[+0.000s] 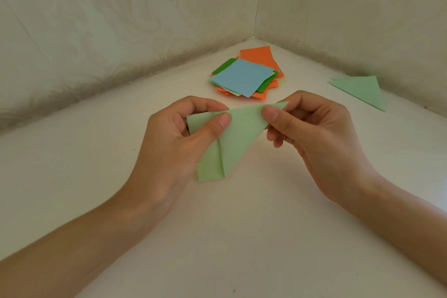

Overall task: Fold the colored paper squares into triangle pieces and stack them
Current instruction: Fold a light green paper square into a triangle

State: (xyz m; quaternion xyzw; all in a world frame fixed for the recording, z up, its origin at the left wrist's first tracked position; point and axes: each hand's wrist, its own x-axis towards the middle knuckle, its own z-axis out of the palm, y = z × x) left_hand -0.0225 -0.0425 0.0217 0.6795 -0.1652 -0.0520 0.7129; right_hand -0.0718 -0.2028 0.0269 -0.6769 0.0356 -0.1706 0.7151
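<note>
Paper [232,138], pale green and partly folded, sits at the middle of the view, held between both hands over a white tabletop [242,225]. It forms a long slanted shape. One pointed tip reaches toward 2 o'clock, a blunt squared end points toward 7 o'clock, and a flap edge runs lengthwise down its lower half. Whether the lower end touches the tabletop cannot be told.

The left hand [174,143] grasps the paper's 9 o'clock side, with its thumb [217,126] lying flat across the front face and the curled fingers wrapped behind the upper edge. The right hand [314,133] pinches the paper near the 2 o'clock tip, thumb [278,118] pressed on the front and index finger curled behind. Its other fingers curl loosely below.

At 12 o'clock from the hands, well apart from them, a loose pile [258,55] of paper squares lies on the tabletop, near the corner where two patterned walls [121,19] meet. A light blue square [242,76] lies on top, tilted. Dark green, orange and pale yellow sheets stick out from under it, with one orange sheet fanned toward 1 o'clock.

At 2 o'clock from the hands, a folded pale green triangle [360,91] lies flat on the tabletop, just beside the right-hand wall and apart from the pile.
</note>
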